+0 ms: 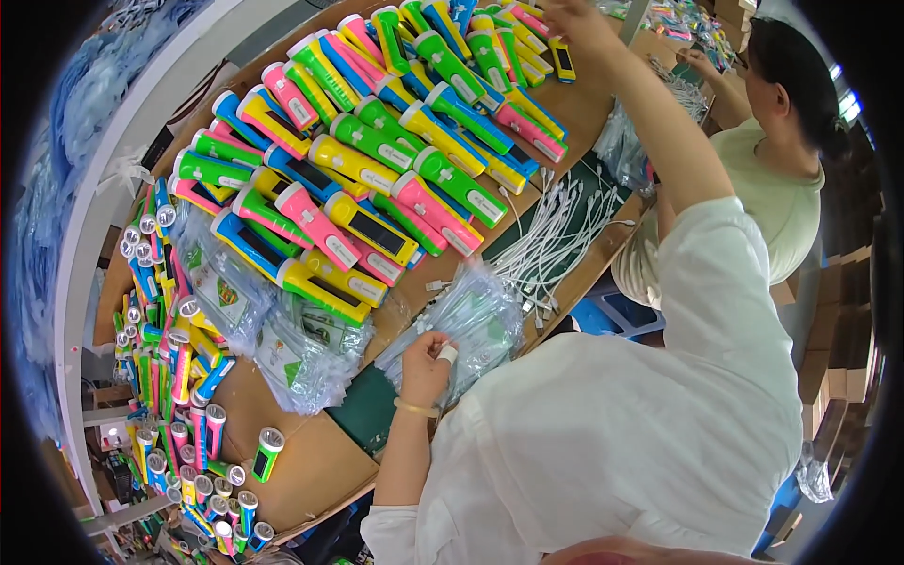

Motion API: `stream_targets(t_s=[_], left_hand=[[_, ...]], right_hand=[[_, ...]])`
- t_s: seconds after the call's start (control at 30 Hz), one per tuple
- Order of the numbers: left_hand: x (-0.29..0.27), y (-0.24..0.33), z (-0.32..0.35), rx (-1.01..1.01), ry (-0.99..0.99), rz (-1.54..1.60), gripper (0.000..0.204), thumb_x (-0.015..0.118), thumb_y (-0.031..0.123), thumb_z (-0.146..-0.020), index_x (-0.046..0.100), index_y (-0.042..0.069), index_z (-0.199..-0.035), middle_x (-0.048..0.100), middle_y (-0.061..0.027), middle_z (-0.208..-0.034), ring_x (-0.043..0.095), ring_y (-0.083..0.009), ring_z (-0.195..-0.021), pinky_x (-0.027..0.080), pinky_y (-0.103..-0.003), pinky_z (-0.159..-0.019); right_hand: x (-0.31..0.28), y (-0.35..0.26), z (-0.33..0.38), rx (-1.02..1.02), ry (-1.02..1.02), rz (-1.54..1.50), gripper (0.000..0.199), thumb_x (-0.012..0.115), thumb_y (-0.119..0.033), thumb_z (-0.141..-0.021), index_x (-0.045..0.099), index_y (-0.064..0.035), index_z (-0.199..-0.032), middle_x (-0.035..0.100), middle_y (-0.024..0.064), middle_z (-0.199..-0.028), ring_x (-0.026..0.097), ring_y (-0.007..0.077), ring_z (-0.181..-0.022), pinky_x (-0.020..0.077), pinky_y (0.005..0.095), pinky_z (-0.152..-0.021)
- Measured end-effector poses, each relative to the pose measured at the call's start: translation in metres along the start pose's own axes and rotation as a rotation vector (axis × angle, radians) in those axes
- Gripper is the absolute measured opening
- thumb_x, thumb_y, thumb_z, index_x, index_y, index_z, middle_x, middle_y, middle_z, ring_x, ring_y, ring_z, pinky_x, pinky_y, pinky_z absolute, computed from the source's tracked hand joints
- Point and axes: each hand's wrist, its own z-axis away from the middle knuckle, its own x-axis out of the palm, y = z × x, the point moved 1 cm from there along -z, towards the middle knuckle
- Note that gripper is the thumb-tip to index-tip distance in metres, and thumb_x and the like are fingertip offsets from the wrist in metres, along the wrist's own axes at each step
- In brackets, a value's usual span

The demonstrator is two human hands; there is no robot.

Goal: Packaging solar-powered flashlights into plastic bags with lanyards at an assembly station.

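White shirt; plastic bags by left hand, flashlight near right hand

Colourful flashlights heaped on a cardboard-covered table, left hand (yellowish wristband) at clear plastic bags, white cables nearby, right hand far out beside a yellow flashlight.

Green-topped workbench: is bearing brown cardboard sheeting. Pale frame: is edging the left side. Cardboard cartons: are standing stacked right. Blue plastic stool: is standing beside bench. Bright light: is glaring upper right.
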Motion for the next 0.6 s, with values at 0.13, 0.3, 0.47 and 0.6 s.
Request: stream_targets(t_s=[0.13, 0.3, 0.47, 0.6], left_hand=[[0.005, 0.011, 0.012, 0.071, 0.004, 0.001, 0.013, 0.073, 0.0, -0.085, 0.065, -0.001, -0.096, 0.063, -0.0013, -0.082, 0.056, -0.0085, -0.075, 0.047, -0.024, -0.069], [0.003, 0.015, 0.016, 0.071, -0.025, 0.213, 0.01, 0.067, -0.001, -0.089, 0.065, -0.003, -0.099, 0.065, -0.0051, -0.087, 0.058, -0.0094, -0.076, 0.048, -0.024, -0.069], [0.004, 0.024, 0.033, 0.094, 0.084, 0.07, 0.011, 0.074, 0.003, -0.088, 0.069, -0.002, -0.096, 0.065, -0.0024, -0.082, 0.057, -0.0082, -0.071, 0.048, -0.025, -0.065], [-0.002, 0.037, 0.042, 0.248, 0.212, -0.006, 0.013, 0.078, 0.005, -0.083, 0.072, 0.001, -0.094, 0.068, -0.0058, -0.081, 0.059, -0.0115, -0.069, 0.048, -0.025, -0.066]], right_hand=[[0.101, -0.05, 0.178, -0.105, -0.793, -0.134, 0.031, 0.067, -0.023, -0.098, 0.067, -0.006, -0.124, 0.071, 0.0039, -0.102, 0.065, 0.0133, -0.089, 0.0525, 0.0294, -0.075], [0.144, -0.08, 0.324, -0.365, -1.249, -0.067, 0.027, 0.076, -0.022, -0.087, 0.07, -0.0047, -0.106, 0.069, 0.0126, -0.102, 0.066, 0.0315, -0.097, 0.0525, 0.0417, -0.084], [0.16, -0.072, 0.343, -0.399, -1.128, 0.044, 0.019, 0.074, -0.02, -0.086, 0.072, -0.0065, -0.098, 0.071, 0.0108, -0.094, 0.067, 0.0324, -0.092, 0.0528, 0.0442, -0.08], [0.163, -0.073, 0.351, -0.45, -1.115, -0.019, 0.019, 0.072, -0.023, -0.088, 0.071, -0.0063, -0.096, 0.068, 0.0085, -0.086, 0.066, 0.0311, -0.085, 0.052, 0.0434, -0.075]])
